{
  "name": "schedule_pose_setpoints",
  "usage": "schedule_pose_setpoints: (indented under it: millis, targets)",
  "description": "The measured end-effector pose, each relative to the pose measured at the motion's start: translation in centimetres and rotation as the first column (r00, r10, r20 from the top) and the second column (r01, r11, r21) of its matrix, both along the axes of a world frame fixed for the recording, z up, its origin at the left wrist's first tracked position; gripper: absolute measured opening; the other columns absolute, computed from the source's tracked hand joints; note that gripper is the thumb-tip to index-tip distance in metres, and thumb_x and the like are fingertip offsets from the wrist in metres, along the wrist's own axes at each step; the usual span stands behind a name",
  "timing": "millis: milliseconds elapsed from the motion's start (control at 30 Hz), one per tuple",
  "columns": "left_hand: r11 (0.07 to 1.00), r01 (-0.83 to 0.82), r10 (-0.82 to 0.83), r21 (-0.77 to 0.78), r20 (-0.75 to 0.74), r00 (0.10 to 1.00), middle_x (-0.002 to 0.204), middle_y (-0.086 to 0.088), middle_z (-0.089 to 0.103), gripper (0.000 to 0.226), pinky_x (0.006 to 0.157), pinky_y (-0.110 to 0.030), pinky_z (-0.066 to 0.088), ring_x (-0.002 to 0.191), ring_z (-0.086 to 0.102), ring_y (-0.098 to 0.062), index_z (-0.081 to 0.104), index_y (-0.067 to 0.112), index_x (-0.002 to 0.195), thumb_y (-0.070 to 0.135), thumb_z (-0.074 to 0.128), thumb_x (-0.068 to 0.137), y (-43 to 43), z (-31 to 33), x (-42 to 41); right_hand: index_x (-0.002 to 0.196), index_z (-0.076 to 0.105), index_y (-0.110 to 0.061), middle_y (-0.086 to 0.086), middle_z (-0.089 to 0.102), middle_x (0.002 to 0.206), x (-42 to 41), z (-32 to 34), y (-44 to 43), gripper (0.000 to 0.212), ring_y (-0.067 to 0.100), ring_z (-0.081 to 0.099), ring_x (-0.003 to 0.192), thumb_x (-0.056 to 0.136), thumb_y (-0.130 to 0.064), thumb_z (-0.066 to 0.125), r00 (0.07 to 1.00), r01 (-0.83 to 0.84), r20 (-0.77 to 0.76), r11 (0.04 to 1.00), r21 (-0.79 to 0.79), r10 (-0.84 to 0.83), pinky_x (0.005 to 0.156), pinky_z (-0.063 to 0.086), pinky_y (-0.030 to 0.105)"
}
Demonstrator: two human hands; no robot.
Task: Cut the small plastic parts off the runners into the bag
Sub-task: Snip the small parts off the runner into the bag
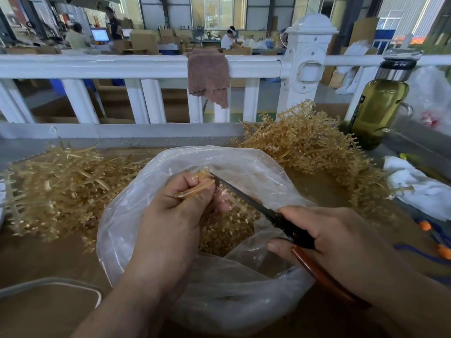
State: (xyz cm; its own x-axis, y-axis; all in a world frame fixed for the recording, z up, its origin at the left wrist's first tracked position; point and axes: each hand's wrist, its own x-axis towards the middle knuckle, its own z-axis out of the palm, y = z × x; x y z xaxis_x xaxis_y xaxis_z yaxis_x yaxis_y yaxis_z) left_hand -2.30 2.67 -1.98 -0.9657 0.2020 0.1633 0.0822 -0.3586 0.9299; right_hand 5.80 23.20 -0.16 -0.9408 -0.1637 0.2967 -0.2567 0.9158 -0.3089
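Gripping runner pointing upper-right toward scissors.

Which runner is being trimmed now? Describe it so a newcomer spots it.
Start at the clear plastic bag mid-frame. Over its open mouth the left hand pinches a thin amber runner, the scissors tip at its upper end. Unlike the runners in the left heap and right heap, it is held, not lying loose.

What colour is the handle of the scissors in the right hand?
The scissors have a reddish-brown handle and dark blades, seen in the head view.
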Motion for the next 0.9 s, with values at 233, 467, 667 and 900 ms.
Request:
schedule_pose_setpoints:
  millis: [233, 467, 667, 900]
  targets:
    - [0.991, -0.106, 0.095, -0.076, -0.137, 0.986, 0.077, -0.011, 0.071, 0.011, 0.069, -0.023, 0.057, 0.073, 0.071, -0.022, 0.066, 0.016, 0.091, 0.021, 0.060, 0.099, 0.05, -0.24, 0.12, 0.092, 0.058, -0.033, -0.017, 0.059, 0.072, -0.12, -0.14, 0.00, 0.049, 0.002, 0.056, 0.070, 0.081, -0.077, 0.040, 1.000, 0.010, 0.019, 1.000, -0.012, -0.010, 0.063, 0.046, 0.025]
    - [0.999, -0.039, 0.039, 0.009, -0.047, 0.998, 0.084, -0.006, 0.070, 0.009, 0.079, -0.030, 0.055, 0.081, 0.069, -0.017, 0.071, 0.024, 0.079, 0.030, 0.066, 0.082, 0.13, 0.06, 0.13, 0.090, 0.053, -0.035, -0.019, 0.055, 0.070, -0.10, -0.11, 0.02, 0.043, -0.001, 0.053, 0.069, 0.083, -0.076, 0.042, 1.000, 0.013, 0.012, 1.000, 0.012, -0.013, 0.063, 0.044, 0.022]
    - [0.999, -0.034, 0.035, 0.017, -0.025, 0.999, 0.082, -0.006, 0.069, 0.008, 0.069, -0.022, 0.056, 0.076, 0.069, -0.015, 0.071, 0.023, 0.076, 0.029, 0.067, 0.080, 0.09, 0.09, 0.09, 0.095, 0.055, -0.038, -0.021, 0.055, 0.073, -0.13, 0.04, -0.08, 0.042, 0.000, 0.054, 0.068, 0.082, -0.076, 0.042, 1.000, 0.011, 0.012, 1.000, 0.013, -0.011, 0.056, 0.043, 0.021]
    - [0.999, -0.030, 0.031, 0.024, -0.013, 0.999, 0.081, -0.008, 0.068, 0.009, 0.066, -0.022, 0.056, 0.073, 0.069, -0.016, 0.071, 0.019, 0.079, 0.027, 0.066, 0.078, 0.21, 0.18, 0.22, 0.090, 0.056, -0.037, -0.020, 0.051, 0.067, -0.05, 0.32, -0.03, 0.036, -0.001, 0.052, 0.062, 0.085, -0.071, 0.044, 1.000, -0.011, 0.001, 1.000, 0.008, 0.011, 0.052, 0.038, 0.017]
